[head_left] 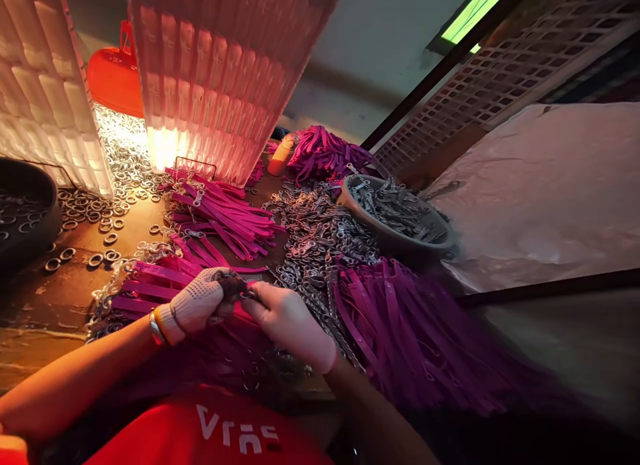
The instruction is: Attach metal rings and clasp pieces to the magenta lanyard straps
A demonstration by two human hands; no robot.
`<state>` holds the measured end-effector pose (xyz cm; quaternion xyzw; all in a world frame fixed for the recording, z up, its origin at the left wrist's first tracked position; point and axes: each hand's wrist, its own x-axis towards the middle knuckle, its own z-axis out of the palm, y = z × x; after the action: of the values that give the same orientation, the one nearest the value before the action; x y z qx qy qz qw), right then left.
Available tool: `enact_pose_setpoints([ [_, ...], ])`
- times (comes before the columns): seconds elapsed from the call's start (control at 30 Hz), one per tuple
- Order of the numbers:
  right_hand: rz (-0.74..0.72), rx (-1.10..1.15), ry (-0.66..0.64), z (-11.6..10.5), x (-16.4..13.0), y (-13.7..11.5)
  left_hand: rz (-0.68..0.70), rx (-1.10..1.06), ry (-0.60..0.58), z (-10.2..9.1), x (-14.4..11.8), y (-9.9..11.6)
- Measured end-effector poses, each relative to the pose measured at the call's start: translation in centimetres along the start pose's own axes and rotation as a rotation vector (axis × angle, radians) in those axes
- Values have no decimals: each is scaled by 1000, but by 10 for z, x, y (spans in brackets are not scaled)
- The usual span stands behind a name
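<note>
1. Dim workbench scene; warm orange light glows from behind a quilted panel at upper left, glaring on the metal rings below it.
2. A green-lit strip shines at top right.
3. The lower right falls into deep shadow; purple straps there smear with blur.
4. Edges bend and stretch.

A brown worktable carries loose metal rings at upper left, purple straps in the middle, a heap of metal clasps and a dark bowl right of centre.
</note>
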<state>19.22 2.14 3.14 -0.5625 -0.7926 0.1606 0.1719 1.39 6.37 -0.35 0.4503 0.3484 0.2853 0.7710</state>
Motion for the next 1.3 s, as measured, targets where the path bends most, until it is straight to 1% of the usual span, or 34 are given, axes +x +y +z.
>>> enact_pose_setpoints([
  [0.03,50,84,-57,-6,0,3,-6,33,-17,2,6,4],
  [0.07,99,148,-75,-11,0,7,5,120,-26,3,15,9],
  [0.1,145,195,-43,-15,1,12,40,292,-20,4,26,15],
  [0.13,189,240,26,-17,1,17,89,527,11,3,39,23],
  [0.2,261,350,189,-15,1,27,196,1062,117,1,72,38],
  [0.23,281,423,248,-12,1,31,214,1228,175,-1,90,45],
  [0.27,293,505,283,-8,0,35,210,1328,214,-2,107,51],
  [0.33,307,667,311,0,-2,39,166,1435,260,-3,137,56],
  [0.4,315,796,329,4,-5,40,115,1517,279,-2,157,54],
  [0.47,317,887,339,4,-10,38,69,1572,297,0,166,47],
  [0.53,330,949,336,2,-14,34,42,1602,312,1,168,39],
  [0.63,361,965,301,-3,-19,27,60,1617,304,1,162,35],
  [0.7,359,923,286,-5,-20,23,105,1606,292,1,153,39],
  [0.8,290,752,311,-7,-20,20,196,1557,270,-3,129,51],
  [0.87,221,608,329,-6,-18,19,241,1508,234,-9,104,56],
  [0.9,189,549,335,-4,-17,19,243,1419,207,-13,90,57],
  [0.93,154,502,336,-2,-14,18,223,1270,173,-16,74,56],
  [1.03,40,396,312,7,-6,14,86,626,75,-20,31,45],
  [1.07,11,345,295,10,-3,11,46,452,62,-19,20,39],
  [1.1,-9,270,276,13,-1,8,19,348,59,-18,11,34],
  [1.13,-18,171,254,15,2,5,6,288,63,-16,4,29],
  [1.2,-20,-59,203,16,4,-2,-4,247,71,-14,-4,23],
  [1.27,-22,-258,154,15,5,-7,14,308,57,-13,-7,22],
  [1.3,-29,-330,134,14,5,-10,49,389,49,-13,-8,22],
])
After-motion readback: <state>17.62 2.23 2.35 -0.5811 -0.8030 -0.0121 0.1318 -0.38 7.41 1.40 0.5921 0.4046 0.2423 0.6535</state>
